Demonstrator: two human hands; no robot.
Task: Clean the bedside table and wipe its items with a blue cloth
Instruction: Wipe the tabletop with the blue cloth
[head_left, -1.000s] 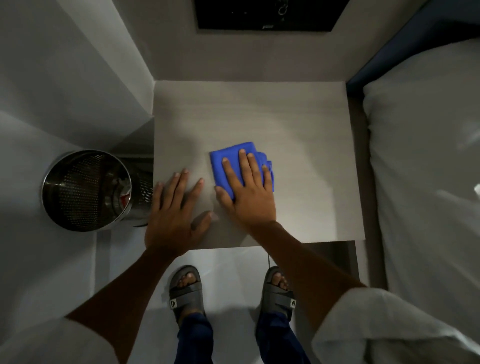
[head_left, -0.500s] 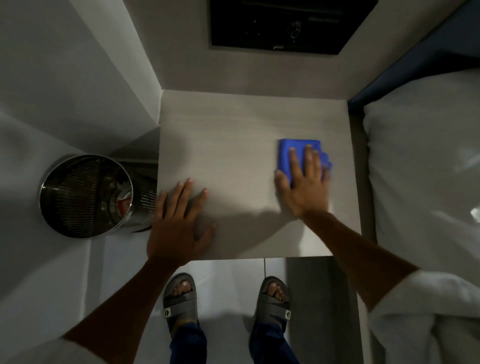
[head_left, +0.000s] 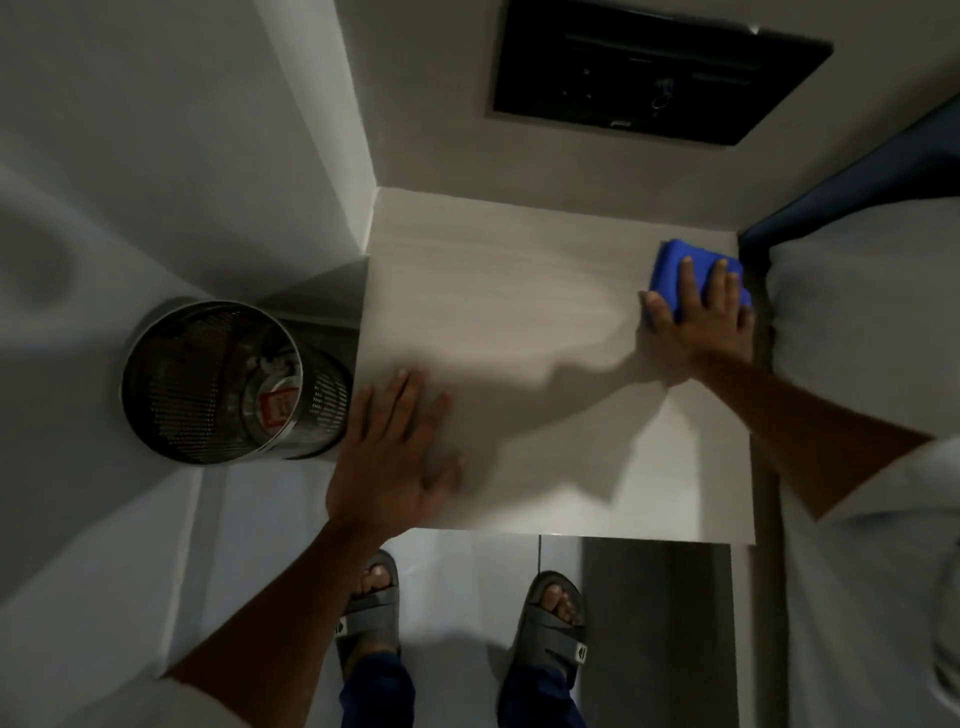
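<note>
The bedside table (head_left: 519, 291) has a pale wood-grain top with nothing standing on it. A folded blue cloth (head_left: 672, 270) lies at its far right corner, close to the bed. My right hand (head_left: 698, 317) presses flat on the cloth, fingers spread over it. My left hand (head_left: 387, 457) rests flat on the table's near left corner, fingers apart, holding nothing.
A perforated metal waste bin (head_left: 223, 384) with litter inside stands on the floor left of the table. The bed with white bedding (head_left: 862, 364) runs along the right. A black panel (head_left: 654, 78) is set in the wall behind. My sandalled feet stand below the table's front edge.
My right hand has slid the blue cloth from the table's middle to its far right corner. My left hand has stayed on the near left corner.
</note>
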